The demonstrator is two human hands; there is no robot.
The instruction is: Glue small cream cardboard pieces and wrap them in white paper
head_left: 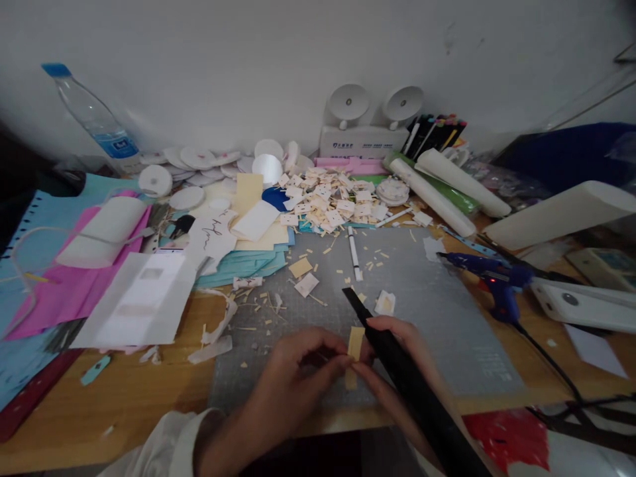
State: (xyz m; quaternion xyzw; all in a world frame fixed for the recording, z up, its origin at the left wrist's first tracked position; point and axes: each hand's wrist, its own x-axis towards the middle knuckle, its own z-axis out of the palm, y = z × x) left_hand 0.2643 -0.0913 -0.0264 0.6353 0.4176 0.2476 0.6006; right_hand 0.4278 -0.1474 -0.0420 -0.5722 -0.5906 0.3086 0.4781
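My left hand [298, 371] is closed in a pinch on a narrow pale-yellow paper strip [356, 340], which stands up above the fingertips over the grey cutting mat [437, 331]. My right hand [405, 344] is wrapped round a black craft knife [397, 368], its dark blade pointing away and to the left. The thumb or fingertips of that hand also meet the strip beside the left fingers; the exact contact is partly hidden. Small yellow scraps, a square yellow piece [301, 267] and a white square piece [307, 285] lie ahead on the mat.
A white pen [354, 253] lies mid-mat, below a heap of small cream paper pieces [332, 199]. To the right rests a blue glue gun [489, 275] with a red light and trailing cord. Paper stacks [248, 262] and a bottle [99, 119] are on the left.
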